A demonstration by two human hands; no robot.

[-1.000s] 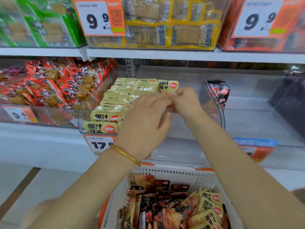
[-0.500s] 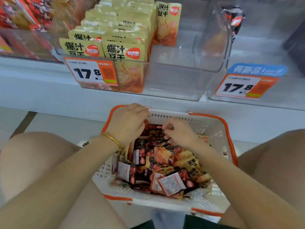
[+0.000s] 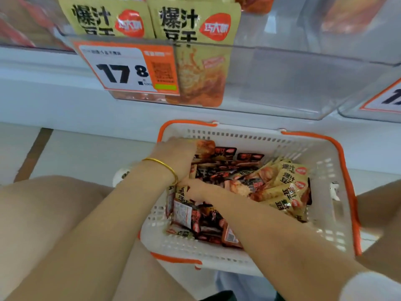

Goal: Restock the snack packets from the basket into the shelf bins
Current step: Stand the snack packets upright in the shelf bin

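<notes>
Gripping, by the look of it, an orange-printed packet at the far left corner of the basket with the left hand: fingers curled down over its edge, tips hidden behind the knuckles. Cannot tell how far open the right hand is; crossed beneath the left wrist, fingers buried among the dark packets at the near left. Loose heap otherwise in the basket, dark packets through the middle, yellow packets stacked against the right wall. Above, clear shelf bin with upright yellow rows on its left and bare space on its right, price tag clipped to the front. Likely to tangle, with wrists crossed and both hands digging in one crowded corner; may knock one hold loose in lifting the other. Could drag glossy neighbours up and spill them over the rim onto the floor. Could tilt the basket if pulled hard from that single corner. Easy, too, to misfile: no telling the flavour of a half-covered packet before dropping it behind the yellow rows.
</notes>
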